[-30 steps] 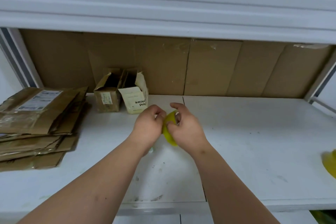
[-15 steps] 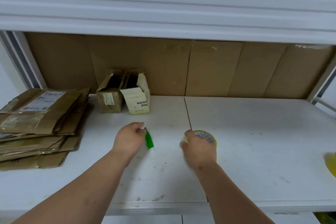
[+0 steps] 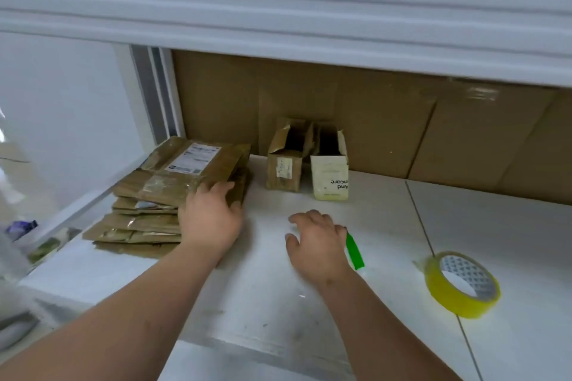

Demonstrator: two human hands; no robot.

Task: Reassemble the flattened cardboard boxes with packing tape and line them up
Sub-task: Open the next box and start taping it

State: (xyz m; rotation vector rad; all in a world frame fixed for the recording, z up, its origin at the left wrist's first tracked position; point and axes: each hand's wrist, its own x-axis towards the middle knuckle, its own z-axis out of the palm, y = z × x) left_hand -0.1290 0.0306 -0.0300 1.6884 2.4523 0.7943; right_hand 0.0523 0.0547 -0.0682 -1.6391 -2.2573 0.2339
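Moved since half a second ago: left hand (image 3: pixel 213 219) has gone from the green cutter (image 3: pixel 354 250) to the stack of flattened boxes (image 3: pixel 173 192) at left centre, fingers spread on its right edge; right hand (image 3: pixel 318 241) has left the tape roll (image 3: pixel 462 284), now lying flat at lower right, and hovers loosely spread, holding nothing. Stack: long axis runs lower left to upper centre, label end pointing away. Done: two small boxes (image 3: pixel 306 158) upright, side by side, centre rear of the shelf (image 3: pixel 495 226). Left: the whole stack, apparently.
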